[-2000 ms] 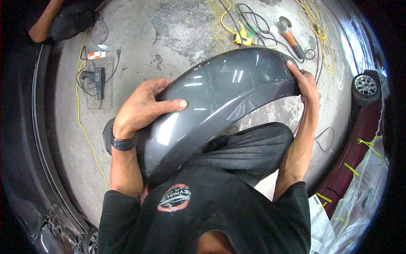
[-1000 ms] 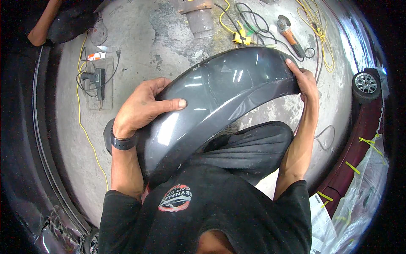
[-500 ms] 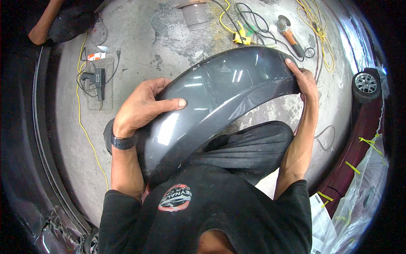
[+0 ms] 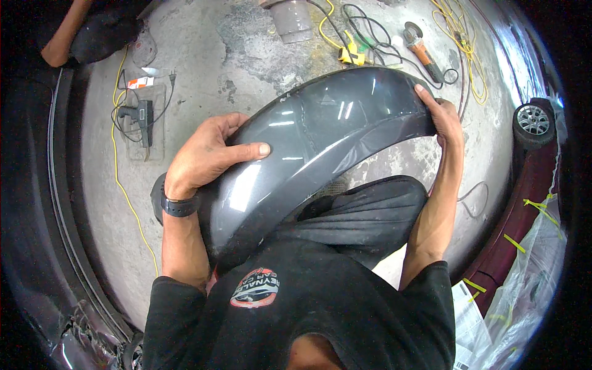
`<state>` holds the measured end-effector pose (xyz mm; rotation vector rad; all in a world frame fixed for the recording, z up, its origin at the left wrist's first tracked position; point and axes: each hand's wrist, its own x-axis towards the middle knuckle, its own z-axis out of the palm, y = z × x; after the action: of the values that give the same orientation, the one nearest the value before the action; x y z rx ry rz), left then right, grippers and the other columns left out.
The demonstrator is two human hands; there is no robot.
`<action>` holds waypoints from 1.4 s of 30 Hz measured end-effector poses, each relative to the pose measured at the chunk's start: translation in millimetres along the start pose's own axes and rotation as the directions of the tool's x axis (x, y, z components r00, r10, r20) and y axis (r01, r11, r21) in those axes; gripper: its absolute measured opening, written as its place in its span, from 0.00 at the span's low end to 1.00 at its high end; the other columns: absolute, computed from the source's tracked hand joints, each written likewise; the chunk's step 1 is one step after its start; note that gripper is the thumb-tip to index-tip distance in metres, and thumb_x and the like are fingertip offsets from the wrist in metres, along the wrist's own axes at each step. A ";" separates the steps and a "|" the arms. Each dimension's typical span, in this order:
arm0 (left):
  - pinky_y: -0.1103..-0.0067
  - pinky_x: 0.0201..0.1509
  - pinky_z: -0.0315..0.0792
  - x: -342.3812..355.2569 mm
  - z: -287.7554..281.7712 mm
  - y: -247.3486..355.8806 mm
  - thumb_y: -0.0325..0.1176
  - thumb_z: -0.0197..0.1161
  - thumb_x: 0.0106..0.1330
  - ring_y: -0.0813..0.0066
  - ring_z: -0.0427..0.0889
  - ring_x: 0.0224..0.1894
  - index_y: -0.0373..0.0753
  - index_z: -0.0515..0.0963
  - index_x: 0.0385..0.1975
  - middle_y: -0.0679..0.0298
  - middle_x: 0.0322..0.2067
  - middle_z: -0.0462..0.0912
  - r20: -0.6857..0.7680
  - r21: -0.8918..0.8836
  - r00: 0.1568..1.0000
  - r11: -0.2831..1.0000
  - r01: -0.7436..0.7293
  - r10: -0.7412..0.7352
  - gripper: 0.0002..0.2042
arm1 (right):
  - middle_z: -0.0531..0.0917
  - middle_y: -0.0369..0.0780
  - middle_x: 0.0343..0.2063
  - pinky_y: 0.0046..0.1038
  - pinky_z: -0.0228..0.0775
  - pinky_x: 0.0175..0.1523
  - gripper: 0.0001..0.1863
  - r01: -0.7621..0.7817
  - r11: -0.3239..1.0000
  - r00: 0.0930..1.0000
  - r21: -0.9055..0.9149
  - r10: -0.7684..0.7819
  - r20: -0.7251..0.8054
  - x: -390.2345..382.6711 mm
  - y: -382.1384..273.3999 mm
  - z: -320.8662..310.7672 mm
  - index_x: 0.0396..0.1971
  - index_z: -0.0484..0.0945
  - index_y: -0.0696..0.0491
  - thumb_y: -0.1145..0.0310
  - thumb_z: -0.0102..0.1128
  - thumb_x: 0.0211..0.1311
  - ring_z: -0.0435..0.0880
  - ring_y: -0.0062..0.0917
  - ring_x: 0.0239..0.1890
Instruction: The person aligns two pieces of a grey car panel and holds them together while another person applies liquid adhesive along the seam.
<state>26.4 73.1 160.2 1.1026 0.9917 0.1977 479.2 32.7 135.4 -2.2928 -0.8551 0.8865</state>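
A dark grey, glossy car fender (image 4: 320, 132) with a curved wheel arch lies across my lap, tilted up to the right. A crease-like line runs down the middle of its painted face. My left hand (image 4: 213, 151), with a black watch on the wrist, grips the fender's upper left edge, thumb on the paint and fingers behind. At the far right end my right hand (image 4: 445, 117) holds the tip, its thumb on top and the other fingers mostly hidden underneath. My bent knee in dark trousers shows below the arch.
An orange angle grinder (image 4: 423, 54) with a black cord lies beyond the fender, by a yellow plug block (image 4: 351, 54). On the left floor rests a black corded gun-shaped tool (image 4: 143, 120). Cars flank both sides; the maroon one (image 4: 509, 231) carries plastic sheeting. Another person's arm (image 4: 65, 34) shows top left.
Almost nothing differs. The view has shifted very slightly, while both hands keep their places on the fender.
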 end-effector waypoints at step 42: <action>0.83 0.47 0.75 -1.7 -3.0 -1.5 0.36 0.65 0.70 0.81 0.82 0.40 0.29 0.73 0.56 0.64 0.42 0.84 0.043 -0.054 0.999 0.999 -0.003 0.005 0.21 | 0.80 0.43 0.21 0.29 0.63 0.25 0.44 -0.012 0.998 1.000 -0.062 0.012 -0.001 11.4 16.3 -5.9 0.32 0.81 0.72 0.35 0.73 0.46 0.76 0.25 0.20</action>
<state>22.7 73.3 159.7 1.0556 0.9412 0.2019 496.1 28.6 124.0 -2.3538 -0.8808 0.8759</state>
